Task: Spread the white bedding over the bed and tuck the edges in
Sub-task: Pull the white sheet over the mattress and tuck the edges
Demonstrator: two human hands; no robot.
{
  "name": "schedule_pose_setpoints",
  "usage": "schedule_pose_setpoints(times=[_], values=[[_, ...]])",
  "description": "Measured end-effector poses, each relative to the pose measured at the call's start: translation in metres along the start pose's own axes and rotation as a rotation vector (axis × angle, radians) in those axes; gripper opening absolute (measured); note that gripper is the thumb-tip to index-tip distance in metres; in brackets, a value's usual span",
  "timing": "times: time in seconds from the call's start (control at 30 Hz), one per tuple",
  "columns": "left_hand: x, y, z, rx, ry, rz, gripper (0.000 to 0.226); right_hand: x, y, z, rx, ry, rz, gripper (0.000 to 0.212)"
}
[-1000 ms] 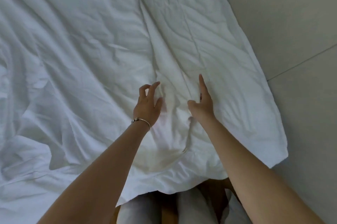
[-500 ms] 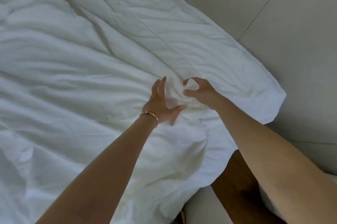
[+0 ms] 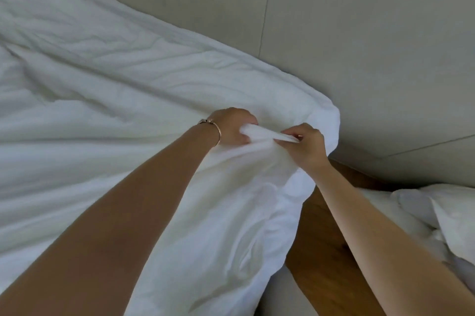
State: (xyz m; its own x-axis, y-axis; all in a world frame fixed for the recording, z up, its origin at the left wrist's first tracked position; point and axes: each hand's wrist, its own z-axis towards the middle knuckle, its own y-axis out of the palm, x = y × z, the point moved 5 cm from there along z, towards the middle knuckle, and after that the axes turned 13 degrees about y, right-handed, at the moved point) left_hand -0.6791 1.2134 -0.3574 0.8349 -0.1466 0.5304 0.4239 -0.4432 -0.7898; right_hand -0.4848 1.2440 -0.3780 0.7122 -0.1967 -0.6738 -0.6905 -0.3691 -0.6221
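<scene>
The white bedding (image 3: 108, 99) lies crumpled across the bed and fills the left and middle of the head view. Its corner hangs over the bed's edge near the wall. My left hand (image 3: 235, 126), with a thin bracelet at the wrist, grips a bunched fold of the bedding. My right hand (image 3: 304, 144) pinches the same fold just to the right, near the corner. The fold is pulled taut between both hands.
A pale grey wall (image 3: 359, 32) runs close along the far side of the bed. A strip of brown wood (image 3: 323, 264) shows at the lower right, beside another heap of white bedding (image 3: 442, 218).
Both hands went from resting open on the bedding to gripping a fold of it near the corner. The view has swung so the wall now fills the upper right.
</scene>
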Motion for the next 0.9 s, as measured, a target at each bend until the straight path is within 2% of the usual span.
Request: schedule_pose_setpoints(times=[0.07, 0.17, 0.23, 0.3, 0.37, 0.47, 0.53, 0.6, 0.67, 0.7, 0.73, 0.77, 0.83, 0.9], values=[[0.007, -0.015, 0.016, 0.046, 0.007, 0.077, 0.013, -0.004, -0.001, 0.006, -0.117, 0.050, 0.002, 0.017], [0.010, -0.045, 0.033, 0.140, -0.034, 0.212, 0.025, 0.009, -0.005, 0.016, -0.388, 0.200, -0.160, 0.030], [0.010, -0.052, 0.044, 0.034, -0.067, 0.336, 0.035, 0.024, -0.021, 0.025, -0.386, 0.249, -0.239, 0.034], [0.003, -0.047, 0.052, -0.127, -0.148, 0.402, 0.043, 0.035, -0.042, 0.034, -0.283, 0.265, -0.189, 0.034], [-0.010, -0.039, 0.055, -0.197, -0.262, 0.371, 0.052, 0.044, -0.060, 0.037, -0.194, 0.286, -0.091, 0.033], [-0.016, -0.032, 0.058, -0.096, -0.300, 0.171, 0.053, 0.068, -0.073, 0.028, -0.245, 0.353, 0.036, 0.044], [-0.009, -0.042, 0.065, 0.051, -0.232, 0.049, 0.052, 0.091, -0.075, 0.019, -0.353, 0.412, 0.117, 0.038], [0.002, -0.057, 0.080, 0.135, -0.149, 0.029, 0.053, 0.108, -0.087, 0.020, -0.266, 0.436, 0.202, 0.025], [0.014, -0.072, 0.102, 0.220, -0.093, -0.002, 0.058, 0.115, -0.107, 0.030, 0.025, 0.461, 0.334, 0.024], [0.016, -0.074, 0.114, 0.248, -0.086, -0.027, 0.057, 0.118, -0.116, 0.035, 0.154, 0.477, 0.323, 0.026], [0.016, -0.071, 0.127, 0.234, -0.090, -0.035, 0.054, 0.123, -0.121, 0.040, 0.209, 0.498, 0.241, 0.027], [0.015, -0.064, 0.139, 0.159, -0.099, -0.002, 0.048, 0.132, -0.122, 0.044, 0.189, 0.509, 0.121, 0.028], [0.006, -0.039, 0.154, -0.098, -0.150, 0.106, 0.035, 0.159, -0.114, 0.050, 0.007, 0.505, -0.110, 0.031], [-0.002, -0.022, 0.161, -0.176, -0.173, 0.081, 0.029, 0.185, -0.111, 0.054, -0.093, 0.486, -0.181, 0.031]])
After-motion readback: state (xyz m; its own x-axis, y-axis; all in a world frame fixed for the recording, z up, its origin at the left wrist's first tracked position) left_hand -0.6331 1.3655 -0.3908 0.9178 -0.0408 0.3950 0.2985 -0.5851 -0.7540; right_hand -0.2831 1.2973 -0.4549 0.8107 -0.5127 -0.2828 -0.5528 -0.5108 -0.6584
